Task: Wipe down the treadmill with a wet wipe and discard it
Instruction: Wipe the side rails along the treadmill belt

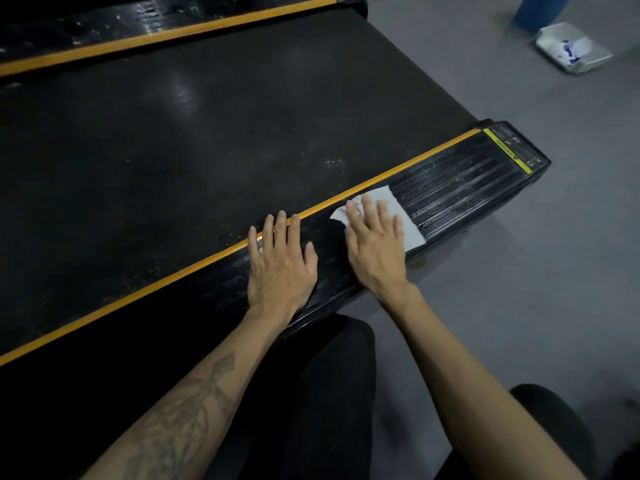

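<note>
— What does the frame show at the treadmill (194,140)?

— A person crouches beside its near side rail (460,188), a ribbed black strip edged by a yellow line (194,268). The right hand (375,242) lies flat on a pale wet wipe (410,225), fingers straight and slightly spread, pressing it onto the rail. The wipe sits spread out under the palm, its far edge and right corner showing past the fingertips.

— And the other hand?

— The left hand (280,263) rests palm-down on the same rail, just beside the right one but apart from the wipe. Its fingers are straight and fanned, the tips reaching over the yellow line toward the dark belt (242,98). It holds nothing. A tattoo (187,414) runs along that forearm.

— Anything else in view?

— A yellow warning label (507,152) crosses the rail's end cap. On the grey floor (519,289), well apart from the treadmill at upper right, lies a white packet (573,50) with blue print, next to a blue object (540,10) cut off by the frame's edge. The person's dark-trousered knees (332,375) fill the foreground.
</note>
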{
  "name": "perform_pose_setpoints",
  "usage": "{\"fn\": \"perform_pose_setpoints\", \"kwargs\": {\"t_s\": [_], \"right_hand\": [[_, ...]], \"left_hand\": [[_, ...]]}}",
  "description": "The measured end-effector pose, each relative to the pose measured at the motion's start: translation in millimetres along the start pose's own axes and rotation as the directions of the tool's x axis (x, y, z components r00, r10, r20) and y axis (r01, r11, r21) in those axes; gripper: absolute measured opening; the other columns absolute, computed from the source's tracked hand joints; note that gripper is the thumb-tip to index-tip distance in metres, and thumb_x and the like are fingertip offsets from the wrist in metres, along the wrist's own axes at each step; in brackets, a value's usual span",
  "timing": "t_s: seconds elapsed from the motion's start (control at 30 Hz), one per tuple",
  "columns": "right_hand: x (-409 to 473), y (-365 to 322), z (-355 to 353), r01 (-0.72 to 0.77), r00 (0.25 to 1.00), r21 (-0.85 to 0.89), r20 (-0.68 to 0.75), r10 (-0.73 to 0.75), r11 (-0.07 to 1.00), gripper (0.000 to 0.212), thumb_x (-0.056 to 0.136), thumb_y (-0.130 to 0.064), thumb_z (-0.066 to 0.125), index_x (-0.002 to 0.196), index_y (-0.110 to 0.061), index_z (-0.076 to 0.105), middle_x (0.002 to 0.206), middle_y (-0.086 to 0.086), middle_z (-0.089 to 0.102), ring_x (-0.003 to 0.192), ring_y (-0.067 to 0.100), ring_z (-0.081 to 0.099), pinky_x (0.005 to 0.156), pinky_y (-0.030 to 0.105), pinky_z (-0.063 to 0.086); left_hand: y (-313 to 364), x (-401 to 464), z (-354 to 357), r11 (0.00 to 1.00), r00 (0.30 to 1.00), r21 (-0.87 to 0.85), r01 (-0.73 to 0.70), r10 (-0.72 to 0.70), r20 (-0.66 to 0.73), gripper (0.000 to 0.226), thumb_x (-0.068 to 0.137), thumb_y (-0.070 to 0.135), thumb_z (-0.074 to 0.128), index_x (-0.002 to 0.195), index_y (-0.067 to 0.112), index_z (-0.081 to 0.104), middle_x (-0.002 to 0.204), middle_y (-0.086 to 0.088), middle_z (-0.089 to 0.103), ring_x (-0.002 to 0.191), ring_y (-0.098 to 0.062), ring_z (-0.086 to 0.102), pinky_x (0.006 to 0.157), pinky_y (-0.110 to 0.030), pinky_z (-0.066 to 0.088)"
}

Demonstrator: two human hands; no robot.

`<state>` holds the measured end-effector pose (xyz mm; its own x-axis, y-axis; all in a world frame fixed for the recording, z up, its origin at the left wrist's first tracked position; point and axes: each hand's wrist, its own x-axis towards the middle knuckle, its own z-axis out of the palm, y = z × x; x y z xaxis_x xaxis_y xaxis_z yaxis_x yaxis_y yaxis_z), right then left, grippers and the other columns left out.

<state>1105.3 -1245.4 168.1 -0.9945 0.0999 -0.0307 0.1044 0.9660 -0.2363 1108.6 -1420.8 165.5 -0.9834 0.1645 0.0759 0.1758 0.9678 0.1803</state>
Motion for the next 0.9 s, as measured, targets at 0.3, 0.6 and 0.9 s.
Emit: {"fn": "perform_pose_setpoints", "kwargs": {"t_s": [0.3,0.6,0.9], "right_hand": [[3,15,-13,0.163,0.985,0.278,0.012,-0.173,0.947,0.064,0.097,-0.045,0.020,0.143,-0.025,0.060,0.164,-0.002,0.037,0.155,0.018,0.022,0.127,0.049,0.009],[7,-9,9,0.012,0.967,0.306,-0.244,0.066,0.952,0.046,0.099,-0.040,0.063,0.135,-0.014,0.057,0.160,0.013,0.038,0.149,0.030,0.033,0.120,0.048,0.030],[6,2,4,0.251,0.967,0.008,0.043,-0.251,0.968,0.064,0.107,-0.050,0.015,0.164,-0.021,0.018,0.172,0.002,0.008,0.159,0.020,0.002,0.128,0.040,0.004]], "left_hand": [[0,1,0,1.000,1.000,0.007,-0.002,0.002,-0.002,0.059,0.108,0.043,0.034,0.158,0.013,0.033,0.164,-0.013,0.036,0.154,-0.030,0.029,0.126,-0.056,0.019],[0,2,3,1.000,1.000,0.013,0.000,0.000,-0.011,0.059,0.107,0.044,0.030,0.157,0.013,0.034,0.163,-0.012,0.037,0.154,-0.029,0.030,0.125,-0.056,0.021],[-1,2,3,1.000,1.000,0.014,0.002,-0.002,-0.001,0.062,0.106,0.046,0.025,0.157,0.014,0.034,0.163,-0.012,0.037,0.154,-0.029,0.030,0.125,-0.056,0.021]]}}
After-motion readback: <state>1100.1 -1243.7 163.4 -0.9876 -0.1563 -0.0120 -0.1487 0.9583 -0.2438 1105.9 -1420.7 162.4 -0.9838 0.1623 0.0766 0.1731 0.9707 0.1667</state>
